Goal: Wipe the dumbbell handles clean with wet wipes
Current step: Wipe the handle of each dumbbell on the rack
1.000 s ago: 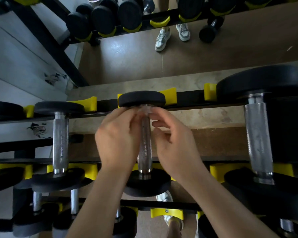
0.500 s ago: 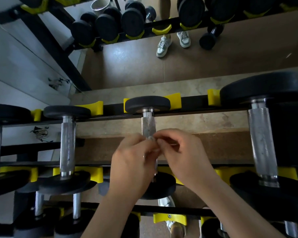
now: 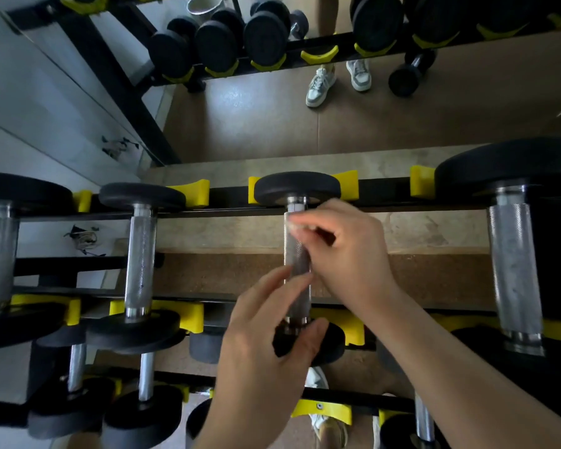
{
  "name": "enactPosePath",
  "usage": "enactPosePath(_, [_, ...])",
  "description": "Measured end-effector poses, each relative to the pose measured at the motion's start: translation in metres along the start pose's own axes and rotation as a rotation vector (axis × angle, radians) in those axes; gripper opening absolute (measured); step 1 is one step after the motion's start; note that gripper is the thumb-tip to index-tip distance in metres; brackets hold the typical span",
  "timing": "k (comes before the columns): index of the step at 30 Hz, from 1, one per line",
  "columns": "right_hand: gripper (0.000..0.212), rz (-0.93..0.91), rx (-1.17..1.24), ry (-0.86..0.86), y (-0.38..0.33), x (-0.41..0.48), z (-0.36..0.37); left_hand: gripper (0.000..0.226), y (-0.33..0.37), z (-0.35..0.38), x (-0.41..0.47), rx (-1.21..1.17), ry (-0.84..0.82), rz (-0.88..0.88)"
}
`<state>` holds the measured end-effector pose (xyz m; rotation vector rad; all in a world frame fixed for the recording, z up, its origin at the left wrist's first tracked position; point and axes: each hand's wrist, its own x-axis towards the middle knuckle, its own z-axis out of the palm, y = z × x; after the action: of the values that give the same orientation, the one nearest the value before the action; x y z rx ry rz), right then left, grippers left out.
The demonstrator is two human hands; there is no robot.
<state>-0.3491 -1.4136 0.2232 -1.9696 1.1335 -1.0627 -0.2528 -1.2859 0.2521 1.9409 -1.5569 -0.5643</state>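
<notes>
A small dumbbell lies across the rack in the middle of the head view, its knurled steel handle (image 3: pixel 297 260) running between two black plates. My right hand (image 3: pixel 353 260) pinches a small whitish wet wipe (image 3: pixel 292 225) against the far end of that handle, just below the far plate (image 3: pixel 297 187). My left hand (image 3: pixel 263 358) hovers at the near end of the handle with its fingers relaxed and holds nothing. Its thumb lies over the near plate.
A thinner dumbbell (image 3: pixel 140 254) sits to the left and a much larger one (image 3: pixel 512 270) to the right, all in yellow cradles (image 3: pixel 191 192) on black rails. More dumbbells fill the tier below. A mirror behind shows a person's sneakers (image 3: pixel 318 85).
My right hand has slid the wipe up the handle to its far end. My left hand has let go of the wipe and dropped back to the near end.
</notes>
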Motion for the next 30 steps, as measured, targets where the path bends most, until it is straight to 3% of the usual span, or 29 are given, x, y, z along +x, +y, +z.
enactPosePath(2, [0.015, 0.016, -0.004, 0.081, 0.002, 0.007, 0.005, 0.036, -0.003, 0.007, -0.008, 0.063, 0.008, -0.001])
enactPosePath(7, [0.023, 0.008, 0.044, -0.118, -0.001, -0.047, -0.005, 0.029, -0.004, 0.009, -0.013, 0.100, 0.067, 0.027])
enactPosePath(12, [0.013, -0.045, -0.037, 0.146, 0.007, -0.003, 0.006, 0.030, -0.006, 0.013, -0.019, 0.106, 0.020, 0.034])
enactPosePath(17, [0.014, -0.015, -0.017, -0.041, 0.001, -0.042, -0.005, 0.032, -0.007, 0.010, -0.022, 0.230, -0.055, 0.095])
enactPosePath(21, [0.007, -0.061, -0.051, 0.109, 0.005, -0.002, 0.002, 0.031, 0.001, 0.012, -0.024, 0.304, -0.077, 0.092])
enactPosePath(24, [0.008, -0.052, -0.060, -0.075, 0.001, -0.034, -0.003, 0.023, 0.010, 0.012, -0.027, 0.348, -0.077, 0.067])
enactPosePath(26, [0.008, -0.093, -0.072, -0.172, -0.002, -0.044, -0.008, 0.034, 0.011, 0.013, -0.028, 0.353, -0.096, 0.039])
enactPosePath(30, [0.009, -0.108, -0.137, -0.032, 0.000, -0.002, 0.001, 0.039, 0.009, 0.015, -0.030, 0.429, -0.120, 0.055])
